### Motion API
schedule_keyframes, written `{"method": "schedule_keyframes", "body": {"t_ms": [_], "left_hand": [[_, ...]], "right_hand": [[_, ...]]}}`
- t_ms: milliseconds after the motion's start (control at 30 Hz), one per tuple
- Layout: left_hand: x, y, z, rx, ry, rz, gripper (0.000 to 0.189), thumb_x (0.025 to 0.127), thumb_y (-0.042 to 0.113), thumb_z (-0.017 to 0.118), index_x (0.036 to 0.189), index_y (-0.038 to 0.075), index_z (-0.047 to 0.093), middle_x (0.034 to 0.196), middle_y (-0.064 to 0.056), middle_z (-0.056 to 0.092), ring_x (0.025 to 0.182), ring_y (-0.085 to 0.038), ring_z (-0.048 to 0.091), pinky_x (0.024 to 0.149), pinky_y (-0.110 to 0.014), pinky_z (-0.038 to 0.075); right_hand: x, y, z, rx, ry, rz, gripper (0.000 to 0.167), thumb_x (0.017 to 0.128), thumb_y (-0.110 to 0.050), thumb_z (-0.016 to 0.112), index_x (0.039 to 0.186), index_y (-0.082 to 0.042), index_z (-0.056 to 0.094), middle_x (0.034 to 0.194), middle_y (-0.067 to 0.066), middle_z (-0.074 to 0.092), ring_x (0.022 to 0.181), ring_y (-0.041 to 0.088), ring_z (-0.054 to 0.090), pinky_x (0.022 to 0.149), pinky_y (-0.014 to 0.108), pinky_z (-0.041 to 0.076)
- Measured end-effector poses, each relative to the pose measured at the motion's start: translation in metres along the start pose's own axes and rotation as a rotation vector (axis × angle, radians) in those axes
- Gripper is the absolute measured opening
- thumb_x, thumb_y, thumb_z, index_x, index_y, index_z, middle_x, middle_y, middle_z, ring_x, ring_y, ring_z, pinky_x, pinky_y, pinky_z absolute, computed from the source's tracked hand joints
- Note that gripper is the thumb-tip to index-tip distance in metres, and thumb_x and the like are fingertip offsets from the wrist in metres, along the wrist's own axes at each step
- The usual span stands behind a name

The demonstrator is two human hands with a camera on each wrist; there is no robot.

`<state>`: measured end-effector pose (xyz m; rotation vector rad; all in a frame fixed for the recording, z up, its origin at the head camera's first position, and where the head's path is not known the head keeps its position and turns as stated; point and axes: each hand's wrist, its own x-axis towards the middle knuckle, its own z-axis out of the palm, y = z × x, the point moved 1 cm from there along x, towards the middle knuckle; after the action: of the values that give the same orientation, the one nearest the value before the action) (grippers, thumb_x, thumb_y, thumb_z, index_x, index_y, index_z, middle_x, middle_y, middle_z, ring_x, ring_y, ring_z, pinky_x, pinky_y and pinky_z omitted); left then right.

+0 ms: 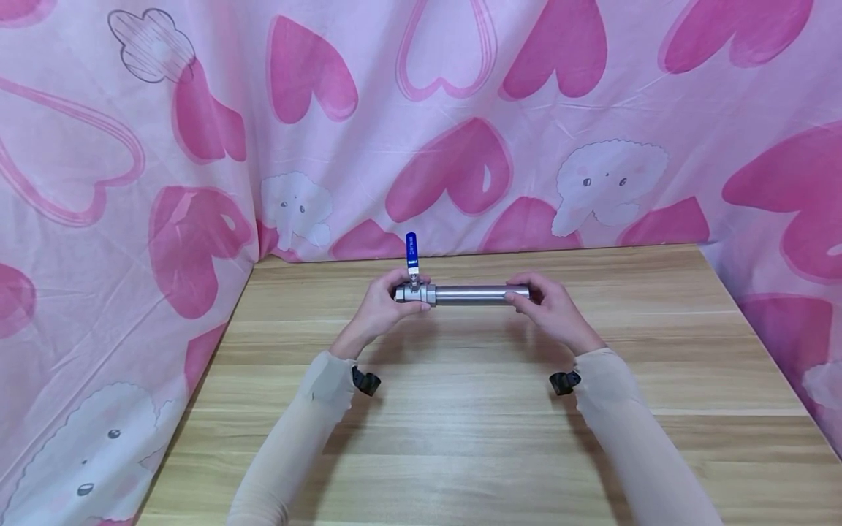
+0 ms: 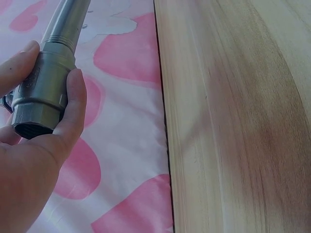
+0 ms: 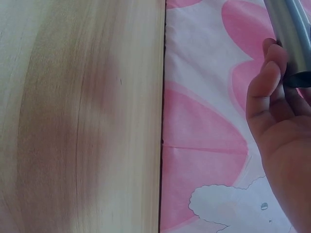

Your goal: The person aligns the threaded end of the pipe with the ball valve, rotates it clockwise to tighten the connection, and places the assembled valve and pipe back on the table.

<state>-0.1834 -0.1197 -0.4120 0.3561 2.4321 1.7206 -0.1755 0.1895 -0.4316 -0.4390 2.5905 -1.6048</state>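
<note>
Two pale-sleeved forearms reach up from the bottom edge of the head view across a wooden table [image 1: 460, 438]. Above the middle of the table, the left hand [image 1: 381, 307] and right hand [image 1: 552, 310] hold a metal assembly level between them: a valve [image 1: 414, 294] with a blue handle [image 1: 411, 252] standing upright, joined to a steel pipe [image 1: 480, 294] running off to the right. The left hand's fingers wrap the valve body; the right hand's fingers curl round the pipe's far end.

Only the left wrist view shows the valve's [image 2: 41, 92] open hexagonal end, with the thumb [image 2: 70, 116] pressed along its side and the pipe [image 2: 68, 22] leading away. From the right wrist view, just the pipe's end [image 3: 294, 39] appears, with fingers [image 3: 265, 82] curled round it. Neither wrist view clearly shows the handle.

Pink cloth [image 1: 197, 146] printed with hearts and white elephants hangs behind and beside the table. A small dark strap fitting sits at each wrist.
</note>
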Motion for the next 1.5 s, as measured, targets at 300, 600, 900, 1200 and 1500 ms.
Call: {"method": "schedule_keyframes", "body": {"t_ms": [300,600,900,1200,1500], "left_hand": [[0.0,0.001,0.001,-0.007,-0.004,-0.003,0.047,0.074,0.012,0.083,0.116,0.009,0.063,0.121,-0.003,0.069,0.105,-0.023,0.059,0.09,-0.035,0.046],[0.0,-0.001,0.001,-0.007,-0.002,0.0,0.047,0.075,0.012,0.082,0.117,0.008,0.062,0.121,-0.002,0.069,0.105,-0.022,0.059,0.089,-0.035,0.047],[0.0,-0.001,-0.001,-0.016,0.013,-0.033,0.045,0.075,0.013,0.082,0.116,0.014,0.063,0.121,0.0,0.067,0.105,-0.022,0.059,0.089,-0.034,0.049],[0.001,0.0,0.0,-0.002,0.008,-0.038,0.042,0.076,0.015,0.082,0.114,0.019,0.064,0.121,0.002,0.066,0.105,-0.022,0.058,0.088,-0.034,0.049],[0.0,0.001,-0.001,-0.005,0.002,-0.035,0.04,0.077,0.015,0.081,0.112,0.018,0.063,0.121,0.002,0.066,0.105,-0.022,0.057,0.087,-0.033,0.048]], "right_hand": [[-0.001,-0.002,-0.001,-0.045,-0.003,0.018,0.033,0.096,-0.033,0.059,0.122,-0.012,0.061,0.099,0.008,0.061,0.08,0.016,0.054,0.066,0.022,0.048],[-0.002,-0.009,-0.001,-0.012,-0.004,0.037,0.041,0.091,-0.035,0.066,0.125,-0.013,0.059,0.11,0.011,0.061,0.088,0.02,0.056,0.071,0.021,0.051],[0.0,-0.006,-0.001,0.056,-0.026,0.039,0.046,0.086,-0.01,0.073,0.128,-0.012,0.055,0.124,0.014,0.056,0.097,0.025,0.058,0.076,0.017,0.053],[-0.001,-0.006,-0.002,0.061,-0.026,0.013,0.042,0.086,-0.009,0.072,0.125,-0.013,0.056,0.122,0.013,0.058,0.098,0.024,0.06,0.078,0.018,0.053],[0.001,-0.005,-0.002,0.04,-0.024,0.019,0.042,0.086,-0.009,0.072,0.124,-0.012,0.057,0.119,0.013,0.06,0.096,0.025,0.06,0.076,0.019,0.053]]}}
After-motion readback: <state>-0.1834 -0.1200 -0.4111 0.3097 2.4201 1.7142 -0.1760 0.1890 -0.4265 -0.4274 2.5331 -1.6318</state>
